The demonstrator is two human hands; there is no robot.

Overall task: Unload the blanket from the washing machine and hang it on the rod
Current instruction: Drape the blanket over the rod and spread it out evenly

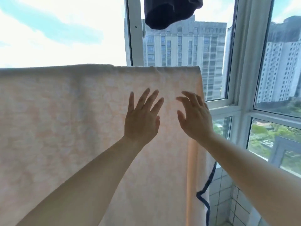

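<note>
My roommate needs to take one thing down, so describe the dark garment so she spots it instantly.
Start at the white-framed window. Above the pale peach patterned blanket, at the very top, hangs a dark navy bunched cloth garment. It is the only dark, crumpled fabric there.

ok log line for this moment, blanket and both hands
blanket: draped over rod, hanging flat | left hand: open, fingers spread, at blanket | right hand: open, near blanket's right edge | contact: cannot tell

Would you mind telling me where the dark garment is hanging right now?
In the head view, the dark garment hangs at top centre before the window frame, above the draped blanket and both raised hands.
</note>
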